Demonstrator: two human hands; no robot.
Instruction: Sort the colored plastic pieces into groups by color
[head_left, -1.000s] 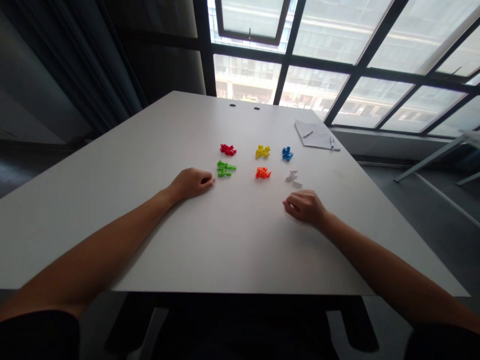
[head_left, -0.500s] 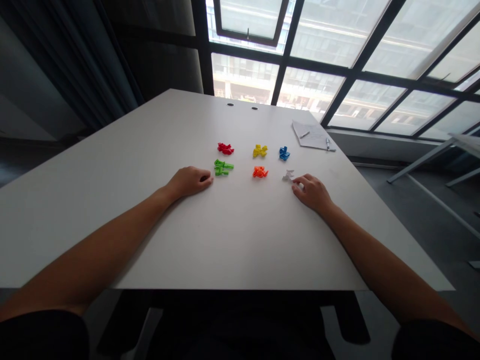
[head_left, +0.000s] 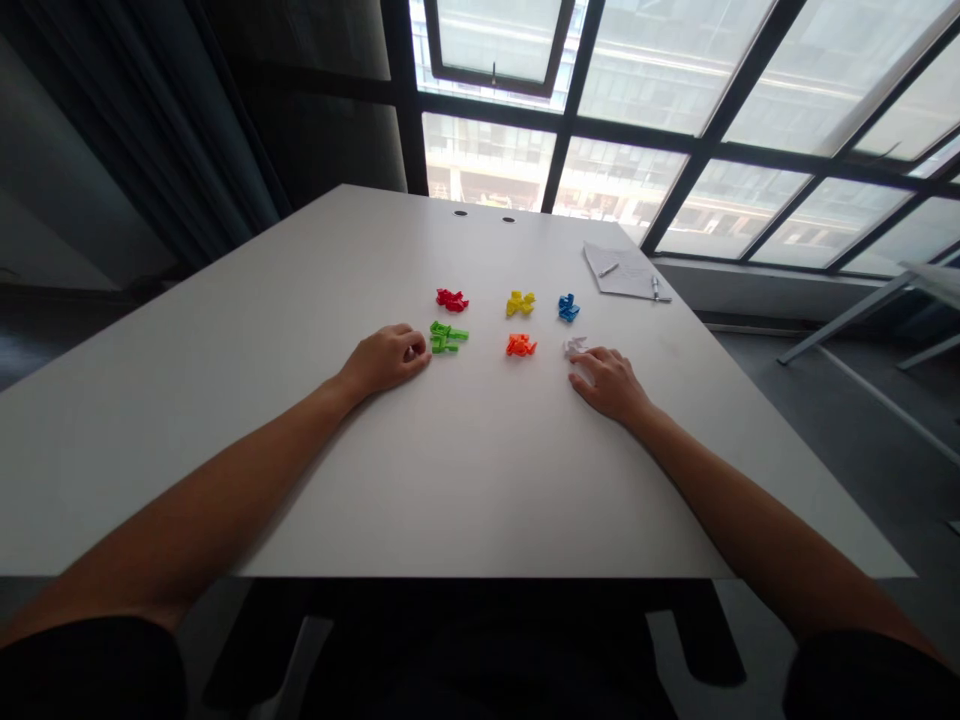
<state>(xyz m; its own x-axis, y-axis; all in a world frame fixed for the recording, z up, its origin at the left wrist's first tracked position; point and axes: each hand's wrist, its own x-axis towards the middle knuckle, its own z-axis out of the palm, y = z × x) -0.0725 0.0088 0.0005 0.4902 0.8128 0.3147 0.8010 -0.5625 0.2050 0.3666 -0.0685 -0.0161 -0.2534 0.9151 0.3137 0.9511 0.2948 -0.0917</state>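
Note:
Small piles of plastic pieces, perhaps clips, sit on the white table [head_left: 450, 480] in two rows. Beside the green pile [head_left: 448, 337], my left hand [head_left: 386, 358] rests with its fingers curled toward the thumb; I see nothing in it. My right hand [head_left: 611, 382] lies at the near edge of the white pieces [head_left: 574, 346], partly covering them, thumb and forefinger apart. An orange pile [head_left: 520, 345] lies between the hands. Behind are a red pile [head_left: 452, 300], a yellow pile [head_left: 520, 303] and a blue pile [head_left: 568, 307].
Paper sheets [head_left: 626, 270] with a pen [head_left: 655, 288] and another pen-like object [head_left: 608, 269] lie at the back right. Two round cable holes are near the far edge. Beyond are large windows [head_left: 634, 180], a dark curtain [head_left: 150, 110] and another table's legs [head_left: 844, 320].
My right hand has slid left, over the near side of the white pieces, its thumb and forefinger now further apart. My left hand has shifted slightly; the other piles lie as before.

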